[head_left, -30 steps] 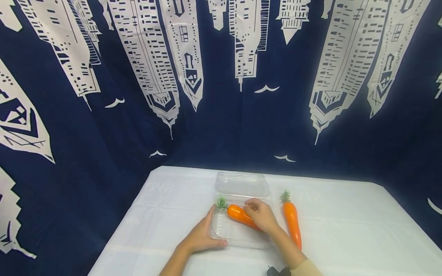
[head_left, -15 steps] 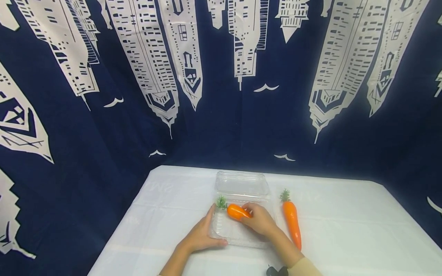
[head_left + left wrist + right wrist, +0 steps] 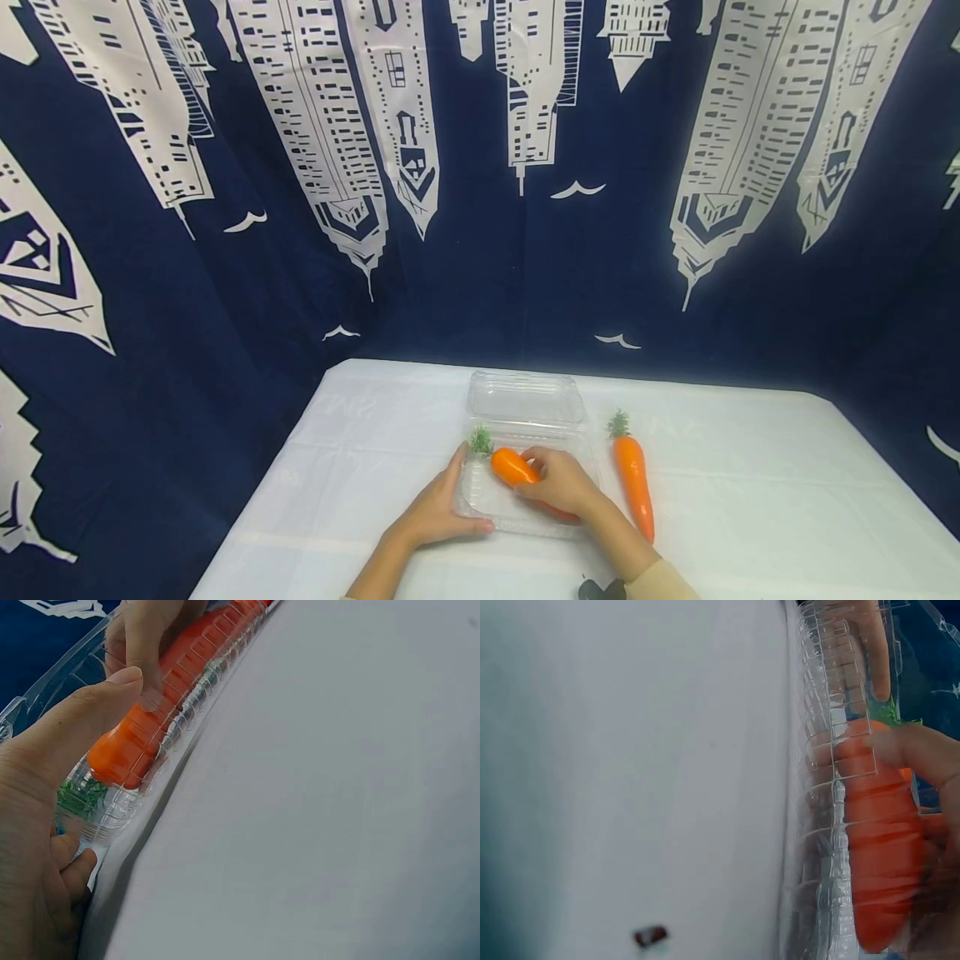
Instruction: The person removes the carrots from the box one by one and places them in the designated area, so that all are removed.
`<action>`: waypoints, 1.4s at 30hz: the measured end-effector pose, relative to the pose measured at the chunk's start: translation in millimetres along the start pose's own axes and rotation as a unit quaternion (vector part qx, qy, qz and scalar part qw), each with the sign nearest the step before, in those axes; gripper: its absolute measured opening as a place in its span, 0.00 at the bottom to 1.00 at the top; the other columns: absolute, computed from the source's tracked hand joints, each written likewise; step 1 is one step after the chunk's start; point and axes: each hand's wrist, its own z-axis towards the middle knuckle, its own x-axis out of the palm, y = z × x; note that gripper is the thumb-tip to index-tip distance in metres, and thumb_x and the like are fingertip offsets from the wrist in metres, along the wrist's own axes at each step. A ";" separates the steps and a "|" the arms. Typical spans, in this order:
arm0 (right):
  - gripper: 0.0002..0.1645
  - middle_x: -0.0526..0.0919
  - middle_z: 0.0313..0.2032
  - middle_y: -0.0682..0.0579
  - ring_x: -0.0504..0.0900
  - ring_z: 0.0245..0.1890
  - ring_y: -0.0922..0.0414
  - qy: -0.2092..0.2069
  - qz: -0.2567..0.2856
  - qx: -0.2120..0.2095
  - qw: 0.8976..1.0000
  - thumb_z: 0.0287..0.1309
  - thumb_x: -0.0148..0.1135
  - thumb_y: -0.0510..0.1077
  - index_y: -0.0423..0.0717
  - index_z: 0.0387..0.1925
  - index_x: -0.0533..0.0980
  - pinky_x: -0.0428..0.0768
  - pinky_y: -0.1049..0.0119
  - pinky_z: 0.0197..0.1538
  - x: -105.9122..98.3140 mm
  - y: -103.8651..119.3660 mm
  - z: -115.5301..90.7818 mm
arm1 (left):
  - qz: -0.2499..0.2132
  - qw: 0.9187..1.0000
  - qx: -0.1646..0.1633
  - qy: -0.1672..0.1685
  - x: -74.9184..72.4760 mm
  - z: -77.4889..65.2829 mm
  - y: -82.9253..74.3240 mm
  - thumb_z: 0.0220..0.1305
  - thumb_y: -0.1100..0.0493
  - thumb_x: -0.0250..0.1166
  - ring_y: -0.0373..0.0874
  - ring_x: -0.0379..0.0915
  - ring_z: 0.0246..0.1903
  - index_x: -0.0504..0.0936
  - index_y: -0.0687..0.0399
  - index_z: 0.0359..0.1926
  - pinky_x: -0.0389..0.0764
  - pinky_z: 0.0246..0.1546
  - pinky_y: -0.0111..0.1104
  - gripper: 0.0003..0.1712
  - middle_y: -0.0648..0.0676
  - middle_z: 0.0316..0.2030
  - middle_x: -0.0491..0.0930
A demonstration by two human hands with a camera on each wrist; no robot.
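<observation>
A: Largest item?
B: Backdrop (image 3: 480, 275), navy, printed with white upside-down buildings. Before it, a white-covered table (image 3: 735, 492).

A: Next?
B: One clear plastic container (image 3: 486, 498), ribbed walls, its lid (image 3: 527, 400) laid back on the far side.

A: Hands?
B: Left hand (image 3: 435, 510): thumb and index finger spread, resting against the container's near-left corner and left wall. Right hand (image 3: 558, 482): pinching the upper carrot body between thumb and fingers.

A: Carrots?
B: Two, orange, green-topped. Held carrot (image 3: 512, 466): inside the container, long axis diagonal, leafy end far left, tip near right. Loose carrot (image 3: 632, 475): on the table right of the container, long axis running nearly straight away from the person, leaves far, tip near.

A: Smallest?
B: Dark object (image 3: 595, 590) beside the right sleeve (image 3: 662, 581), partly cut off, identity unclear.
</observation>
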 end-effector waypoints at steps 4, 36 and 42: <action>0.27 0.79 0.31 0.56 0.73 0.29 0.61 0.006 -0.003 -0.008 1.000 0.40 0.73 0.50 0.43 0.43 0.78 0.75 0.63 0.36 -0.1 0.4 -0.8 | -0.002 1.000 0.001 -0.001 0.3 0.2 0.9 0.36 0.30 0.70 0.57 0.54 0.64 0.39 0.51 0.72 0.61 0.58 0.54 0.72 0.59 0.69 0.48; 0.26 0.79 0.31 0.53 0.73 0.28 0.58 -0.124 0.122 0.051 0.983 0.43 0.72 0.47 0.46 0.47 0.77 0.75 0.67 0.29 -15.9 -2.9 2.9 | -0.003 1.000 -0.005 0.001 0.4 -0.6 -0.7 0.34 0.31 0.71 0.57 0.55 0.63 0.39 0.53 0.72 0.61 0.59 0.53 0.73 0.61 0.69 0.50; 0.27 0.79 0.32 0.51 0.74 0.28 0.57 -0.152 0.113 0.069 0.979 0.43 0.72 0.49 0.47 0.48 0.77 0.76 0.68 0.28 -24.3 -5.8 -2.9 | -0.004 1.000 -0.003 0.000 1.0 -1.1 -0.3 0.33 0.30 0.71 0.58 0.55 0.63 0.39 0.52 0.72 0.61 0.59 0.53 0.73 0.61 0.68 0.50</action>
